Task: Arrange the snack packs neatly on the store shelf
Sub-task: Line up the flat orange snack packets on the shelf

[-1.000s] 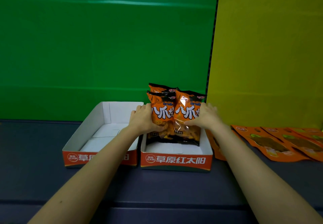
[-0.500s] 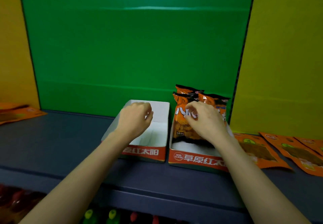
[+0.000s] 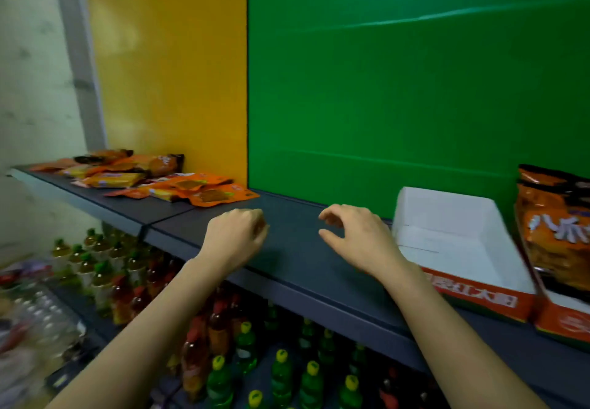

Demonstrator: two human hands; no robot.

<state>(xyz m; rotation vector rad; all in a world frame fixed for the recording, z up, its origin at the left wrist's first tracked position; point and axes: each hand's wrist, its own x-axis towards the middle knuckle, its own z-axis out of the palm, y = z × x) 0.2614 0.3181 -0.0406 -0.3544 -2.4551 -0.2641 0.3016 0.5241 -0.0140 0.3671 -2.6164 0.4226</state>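
Hands: my left hand (image 3: 236, 238) and right hand (image 3: 359, 238) hover side by side just above a bare stretch of the shelf (image 3: 297, 258). Both hold nothing. The left's fingers hang loosely curled, and the right's are in a relaxed curve with the thumb apart.
Done: well to the right of my right hand, orange standing packs (image 3: 555, 226) sit upright in the far tray (image 3: 562, 322). It is cut by the frame edge, so I cannot tell how full it is.
Empty tray: just to the right of my right hand is a white empty tray (image 3: 447, 207) with an orange front and nothing in it.
Left to do: beyond my left hand and to its left, loose snack packs (image 3: 198, 190) lie flat in an untidy, overlapping spread along the shelf. I judge these need gathering and standing in the empty tray.
Progress: I judge this to be an early stage, with one tray started, one unfilled and many packs loose.
Below: bottles (image 3: 281, 373) stand on the lower level under my forearms, and I take them to be no part of this job.
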